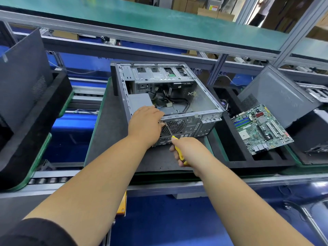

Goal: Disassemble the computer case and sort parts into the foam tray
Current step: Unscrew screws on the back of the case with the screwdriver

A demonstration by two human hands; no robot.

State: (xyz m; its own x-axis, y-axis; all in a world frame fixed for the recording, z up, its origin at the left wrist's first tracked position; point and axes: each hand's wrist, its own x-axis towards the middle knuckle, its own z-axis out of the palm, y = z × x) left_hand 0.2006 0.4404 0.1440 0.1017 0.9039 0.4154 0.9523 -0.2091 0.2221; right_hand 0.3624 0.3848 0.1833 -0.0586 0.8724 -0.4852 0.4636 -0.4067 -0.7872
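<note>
An open grey computer case [204, 102] lies on its side on a dark mat, its rear panel facing me. Loose cables and a power supply [140, 102] show inside. My right hand [188, 150] grips a yellow-handled screwdriver [179, 153], whose shaft slants up to the rear panel beside the fan grille [175, 126]. My left hand [145, 125] rests over the case's near left corner, fingers curled at the screwdriver's tip; what they hold is hidden. A green motherboard [260, 128] lies tilted across the black foam tray [236, 160] to the right.
A dark side panel [23, 75] leans in a black foam tray at the left. Another grey case panel [276, 96] and black parts stand at the right. The mat [110, 125] sits on a roller conveyor; a green shelf [142, 16] runs overhead.
</note>
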